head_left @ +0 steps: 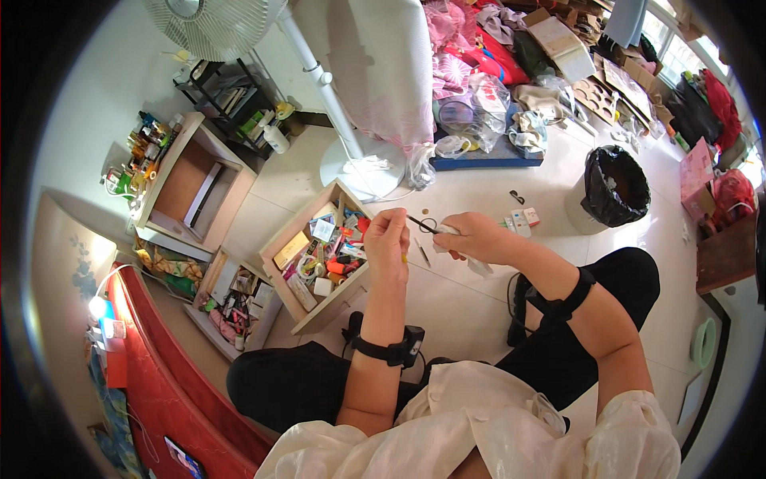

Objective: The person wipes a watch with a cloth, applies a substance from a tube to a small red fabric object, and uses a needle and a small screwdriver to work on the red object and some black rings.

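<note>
Both my hands are raised in front of me, over the floor beside a pulled-out wooden drawer [300, 310] full of small items. A thin dark stick-like thing [420, 224] spans the gap between them. My left hand [387, 239] pinches its left end with closed fingers. The other end runs into my right hand [477, 238], whose fingers are closed around it and a crumpled white tissue or cloth [479, 267]. A small dark loop shows beside the stick; I cannot tell whether it belongs to it. Below lies a slim pen-like thing [423, 253] on the floor.
Small packets [522, 221] lie on the floor to the right, near a bin with a black bag [589, 199]. Another drawer [219, 317] sits at left by an open cabinet [191, 180]. A standing fan's base [363, 172] is ahead; a red bed edge [159, 367] is at left.
</note>
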`<control>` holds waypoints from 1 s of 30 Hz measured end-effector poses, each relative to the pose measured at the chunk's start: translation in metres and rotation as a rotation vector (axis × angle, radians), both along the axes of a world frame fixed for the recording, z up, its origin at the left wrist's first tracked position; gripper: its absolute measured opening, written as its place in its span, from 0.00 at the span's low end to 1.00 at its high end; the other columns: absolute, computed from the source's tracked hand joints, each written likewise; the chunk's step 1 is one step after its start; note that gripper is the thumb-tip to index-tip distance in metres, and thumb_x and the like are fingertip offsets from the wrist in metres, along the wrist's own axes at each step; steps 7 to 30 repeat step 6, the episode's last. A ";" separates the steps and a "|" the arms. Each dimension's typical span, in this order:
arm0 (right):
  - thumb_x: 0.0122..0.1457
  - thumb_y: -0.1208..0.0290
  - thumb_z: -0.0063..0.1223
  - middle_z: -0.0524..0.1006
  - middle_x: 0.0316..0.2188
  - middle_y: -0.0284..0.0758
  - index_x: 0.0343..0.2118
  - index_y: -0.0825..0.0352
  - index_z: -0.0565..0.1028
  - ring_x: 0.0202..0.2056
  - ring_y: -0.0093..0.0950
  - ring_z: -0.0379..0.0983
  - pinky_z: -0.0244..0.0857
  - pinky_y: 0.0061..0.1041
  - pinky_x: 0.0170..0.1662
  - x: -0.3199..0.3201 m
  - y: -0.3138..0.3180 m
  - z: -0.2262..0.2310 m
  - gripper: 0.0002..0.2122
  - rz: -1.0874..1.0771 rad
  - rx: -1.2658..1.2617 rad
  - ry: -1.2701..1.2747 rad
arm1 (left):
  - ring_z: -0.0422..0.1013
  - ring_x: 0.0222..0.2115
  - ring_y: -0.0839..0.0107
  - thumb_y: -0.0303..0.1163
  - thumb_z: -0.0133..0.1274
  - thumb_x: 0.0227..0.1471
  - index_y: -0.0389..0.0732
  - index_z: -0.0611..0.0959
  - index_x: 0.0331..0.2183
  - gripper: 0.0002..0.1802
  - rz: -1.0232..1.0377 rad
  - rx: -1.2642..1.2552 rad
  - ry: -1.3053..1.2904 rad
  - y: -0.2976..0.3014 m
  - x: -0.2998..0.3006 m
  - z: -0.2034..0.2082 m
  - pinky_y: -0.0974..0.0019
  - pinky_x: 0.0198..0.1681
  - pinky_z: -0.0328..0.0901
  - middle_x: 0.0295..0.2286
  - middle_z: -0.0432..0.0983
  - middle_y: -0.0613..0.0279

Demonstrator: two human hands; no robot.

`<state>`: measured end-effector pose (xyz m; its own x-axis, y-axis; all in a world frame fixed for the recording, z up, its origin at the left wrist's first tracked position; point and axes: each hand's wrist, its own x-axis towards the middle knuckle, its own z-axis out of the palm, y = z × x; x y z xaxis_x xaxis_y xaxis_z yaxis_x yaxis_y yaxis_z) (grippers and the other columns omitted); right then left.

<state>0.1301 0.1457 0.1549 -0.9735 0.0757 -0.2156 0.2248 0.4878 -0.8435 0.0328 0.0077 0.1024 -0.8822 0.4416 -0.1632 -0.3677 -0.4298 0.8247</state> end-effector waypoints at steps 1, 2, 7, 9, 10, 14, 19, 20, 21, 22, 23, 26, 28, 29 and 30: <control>0.55 0.59 0.44 0.72 0.16 0.33 0.23 0.69 0.71 0.19 0.27 0.68 0.61 0.27 0.25 0.001 0.002 0.002 0.16 0.046 0.013 -0.017 | 0.53 0.11 0.87 0.29 0.54 0.48 0.39 0.75 0.24 0.06 0.003 -0.002 0.002 -0.002 -0.005 -0.003 0.81 0.12 0.43 0.12 0.60 0.75; 0.55 0.58 0.44 0.72 0.16 0.34 0.23 0.69 0.71 0.19 0.27 0.68 0.61 0.27 0.26 0.002 0.004 0.004 0.16 0.091 0.026 -0.035 | 0.55 0.12 0.86 0.30 0.54 0.48 0.39 0.75 0.25 0.06 0.097 0.005 -0.028 -0.006 -0.013 -0.006 0.81 0.12 0.45 0.13 0.62 0.73; 0.56 0.59 0.45 0.75 0.19 0.35 0.30 0.70 0.71 0.25 0.25 0.73 0.64 0.23 0.30 0.001 0.022 0.000 0.15 -0.202 0.183 -0.012 | 0.59 0.14 0.84 0.32 0.52 0.50 0.39 0.73 0.28 0.08 0.203 -0.166 0.061 -0.017 -0.027 -0.002 0.81 0.14 0.50 0.16 0.66 0.70; 0.56 0.59 0.45 0.75 0.19 0.35 0.30 0.70 0.71 0.25 0.25 0.73 0.64 0.23 0.30 0.001 0.022 0.000 0.15 -0.202 0.183 -0.012 | 0.59 0.14 0.84 0.32 0.52 0.50 0.39 0.73 0.28 0.08 0.203 -0.166 0.061 -0.017 -0.027 -0.002 0.81 0.14 0.50 0.16 0.66 0.70; 0.56 0.59 0.45 0.75 0.19 0.35 0.30 0.70 0.71 0.25 0.25 0.73 0.64 0.23 0.30 0.001 0.022 0.000 0.15 -0.202 0.183 -0.012 | 0.59 0.14 0.84 0.32 0.52 0.50 0.39 0.73 0.28 0.08 0.203 -0.166 0.061 -0.017 -0.027 -0.002 0.81 0.14 0.50 0.16 0.66 0.70; 0.56 0.59 0.45 0.75 0.19 0.35 0.30 0.70 0.71 0.25 0.25 0.73 0.64 0.23 0.30 0.001 0.022 0.000 0.15 -0.202 0.183 -0.012 | 0.59 0.14 0.84 0.32 0.52 0.50 0.39 0.73 0.28 0.08 0.203 -0.166 0.061 -0.017 -0.027 -0.002 0.81 0.14 0.50 0.16 0.66 0.70; 0.56 0.59 0.45 0.75 0.19 0.35 0.30 0.70 0.71 0.25 0.25 0.73 0.64 0.23 0.30 0.001 0.022 0.000 0.15 -0.202 0.183 -0.012 | 0.59 0.14 0.84 0.32 0.52 0.50 0.39 0.73 0.28 0.08 0.203 -0.166 0.061 -0.017 -0.027 -0.002 0.81 0.14 0.50 0.16 0.66 0.70; 0.56 0.59 0.45 0.75 0.19 0.35 0.30 0.70 0.71 0.25 0.25 0.73 0.64 0.23 0.30 0.001 0.022 0.000 0.15 -0.202 0.183 -0.012 | 0.59 0.14 0.84 0.32 0.52 0.50 0.39 0.73 0.28 0.08 0.203 -0.166 0.061 -0.017 -0.027 -0.002 0.81 0.14 0.50 0.16 0.66 0.70; 0.56 0.59 0.45 0.75 0.19 0.35 0.30 0.70 0.71 0.25 0.25 0.73 0.64 0.23 0.30 0.001 0.022 0.000 0.15 -0.202 0.183 -0.012 | 0.59 0.14 0.84 0.32 0.52 0.50 0.39 0.73 0.28 0.08 0.203 -0.166 0.061 -0.017 -0.027 -0.002 0.81 0.14 0.50 0.16 0.66 0.70; 0.56 0.59 0.45 0.75 0.19 0.35 0.30 0.70 0.71 0.25 0.25 0.73 0.64 0.23 0.30 0.001 0.022 0.000 0.15 -0.202 0.183 -0.012 | 0.59 0.14 0.84 0.32 0.52 0.50 0.39 0.73 0.28 0.08 0.203 -0.166 0.061 -0.017 -0.027 -0.002 0.81 0.14 0.50 0.16 0.66 0.70; 0.56 0.59 0.45 0.75 0.19 0.35 0.30 0.70 0.71 0.25 0.25 0.73 0.64 0.23 0.30 0.001 0.022 0.000 0.15 -0.202 0.183 -0.012 | 0.59 0.14 0.84 0.32 0.52 0.50 0.39 0.73 0.28 0.08 0.203 -0.166 0.061 -0.017 -0.027 -0.002 0.81 0.14 0.50 0.16 0.66 0.70; 0.56 0.59 0.45 0.75 0.19 0.35 0.30 0.70 0.71 0.25 0.25 0.73 0.64 0.23 0.30 0.001 0.022 0.000 0.15 -0.202 0.183 -0.012 | 0.59 0.14 0.84 0.32 0.52 0.50 0.39 0.73 0.28 0.08 0.203 -0.166 0.061 -0.017 -0.027 -0.002 0.81 0.14 0.50 0.16 0.66 0.70; 0.56 0.59 0.45 0.75 0.19 0.35 0.30 0.70 0.71 0.25 0.25 0.73 0.64 0.23 0.30 0.001 0.022 0.000 0.15 -0.202 0.183 -0.012 | 0.59 0.14 0.84 0.32 0.52 0.50 0.39 0.73 0.28 0.08 0.203 -0.166 0.061 -0.017 -0.027 -0.002 0.81 0.14 0.50 0.16 0.66 0.70; 0.56 0.59 0.45 0.75 0.19 0.35 0.30 0.70 0.71 0.25 0.25 0.73 0.64 0.23 0.30 0.001 0.022 0.000 0.15 -0.202 0.183 -0.012 | 0.59 0.14 0.84 0.32 0.52 0.50 0.39 0.73 0.28 0.08 0.203 -0.166 0.061 -0.017 -0.027 -0.002 0.81 0.14 0.50 0.16 0.66 0.70; 0.56 0.59 0.45 0.75 0.19 0.35 0.30 0.70 0.71 0.25 0.25 0.73 0.64 0.23 0.30 0.001 0.022 0.000 0.15 -0.202 0.183 -0.012 | 0.59 0.14 0.84 0.32 0.52 0.50 0.39 0.73 0.28 0.08 0.203 -0.166 0.061 -0.017 -0.027 -0.002 0.81 0.14 0.50 0.16 0.66 0.70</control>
